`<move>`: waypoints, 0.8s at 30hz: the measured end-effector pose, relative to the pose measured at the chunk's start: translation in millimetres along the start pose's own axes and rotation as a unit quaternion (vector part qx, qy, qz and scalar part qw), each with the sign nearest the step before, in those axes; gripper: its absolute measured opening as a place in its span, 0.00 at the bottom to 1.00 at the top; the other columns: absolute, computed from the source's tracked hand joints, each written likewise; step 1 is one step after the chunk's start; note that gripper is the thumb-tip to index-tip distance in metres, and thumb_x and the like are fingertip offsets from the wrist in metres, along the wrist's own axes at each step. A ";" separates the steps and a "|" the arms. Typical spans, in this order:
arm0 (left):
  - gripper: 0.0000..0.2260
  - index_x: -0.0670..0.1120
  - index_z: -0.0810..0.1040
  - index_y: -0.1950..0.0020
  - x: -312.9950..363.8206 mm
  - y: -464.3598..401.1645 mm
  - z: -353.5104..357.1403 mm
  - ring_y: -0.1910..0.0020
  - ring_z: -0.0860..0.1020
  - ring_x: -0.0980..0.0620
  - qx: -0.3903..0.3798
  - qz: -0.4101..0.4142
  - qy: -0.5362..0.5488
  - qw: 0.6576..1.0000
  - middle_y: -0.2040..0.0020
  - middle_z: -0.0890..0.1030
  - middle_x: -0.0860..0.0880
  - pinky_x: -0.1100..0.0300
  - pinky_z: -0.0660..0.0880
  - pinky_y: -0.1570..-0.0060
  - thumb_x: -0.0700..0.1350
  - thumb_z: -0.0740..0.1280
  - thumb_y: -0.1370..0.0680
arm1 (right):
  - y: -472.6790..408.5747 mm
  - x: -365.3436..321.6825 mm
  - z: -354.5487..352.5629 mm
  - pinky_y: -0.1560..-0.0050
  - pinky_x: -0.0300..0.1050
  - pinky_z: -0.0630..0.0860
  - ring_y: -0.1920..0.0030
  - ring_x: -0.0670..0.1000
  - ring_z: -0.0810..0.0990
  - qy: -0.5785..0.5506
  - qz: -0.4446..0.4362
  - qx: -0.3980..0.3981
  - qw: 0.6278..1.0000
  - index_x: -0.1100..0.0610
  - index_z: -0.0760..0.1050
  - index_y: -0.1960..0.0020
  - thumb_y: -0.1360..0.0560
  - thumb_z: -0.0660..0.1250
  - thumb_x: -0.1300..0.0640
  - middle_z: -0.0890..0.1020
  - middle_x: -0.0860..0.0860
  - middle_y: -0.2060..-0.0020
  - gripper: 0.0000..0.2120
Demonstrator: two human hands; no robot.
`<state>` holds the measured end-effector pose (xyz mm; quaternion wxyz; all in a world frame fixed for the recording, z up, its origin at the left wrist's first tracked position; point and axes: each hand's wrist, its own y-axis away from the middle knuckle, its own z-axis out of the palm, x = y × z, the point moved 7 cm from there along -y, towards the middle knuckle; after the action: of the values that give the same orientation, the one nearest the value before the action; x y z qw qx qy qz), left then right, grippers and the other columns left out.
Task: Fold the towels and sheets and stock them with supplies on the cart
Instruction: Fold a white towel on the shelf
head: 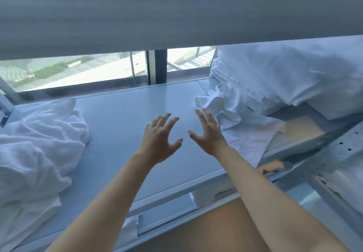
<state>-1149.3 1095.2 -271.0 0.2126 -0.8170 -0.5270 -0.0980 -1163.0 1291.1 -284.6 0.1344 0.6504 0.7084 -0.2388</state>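
My left hand [161, 138] and my right hand [208, 132] hover side by side over the bare middle of a pale blue-white table [125, 114], fingers spread, holding nothing. A crumpled white terry towel [37, 145] lies heaped on the table's left part and hangs over its front edge. To the right of my right hand lies a rumpled thin white sheet [231, 112], its near corner draped flat on the table. Behind it rises a stack of white linens [284, 75] with frilled edges.
A grey roller blind [176, 10] fills the top of the view, above a window [78, 71] behind the table. A metal cart frame [334, 149] stands at the right with white cloth on it. Folded white cloth [200, 196] shows below the table's front edge.
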 end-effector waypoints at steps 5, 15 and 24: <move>0.34 0.57 0.62 0.20 58.9 -42.4 59.2 0.20 0.59 0.43 -0.031 0.016 0.007 0.999 0.18 0.61 0.49 0.38 0.63 0.27 0.65 0.64 0.24 | -5.9 92.1 -36.2 0.23 0.67 0.55 0.19 0.57 0.55 0.020 0.037 0.017 0.999 0.45 0.55 0.18 0.23 0.67 0.40 0.54 0.52 0.18 0.38; 0.33 0.59 0.59 0.19 136.9 -95.1 165.5 0.18 0.54 0.43 -0.126 0.073 -0.023 0.989 0.17 0.57 0.49 0.41 0.58 0.24 0.65 0.64 0.21 | 4.7 217.7 -39.7 0.22 0.65 0.53 0.18 0.58 0.49 0.093 0.097 -0.078 0.988 0.42 0.48 0.16 0.21 0.63 0.36 0.49 0.54 0.17 0.40; 0.29 0.61 0.65 0.21 106.3 -62.7 185.2 0.18 0.53 0.48 -0.147 0.046 -0.036 0.987 0.17 0.58 0.51 0.49 0.55 0.23 0.67 0.61 0.21 | 35.7 203.0 14.1 0.20 0.60 0.43 0.17 0.55 0.43 0.127 0.052 -0.094 0.986 0.43 0.48 0.16 0.18 0.52 0.37 0.48 0.47 0.16 0.33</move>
<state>-1172.5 1288.0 -379.7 0.0755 -0.8657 -0.4762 -0.1348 -1153.4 1459.3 -404.2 0.1160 0.6962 0.7040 -0.0789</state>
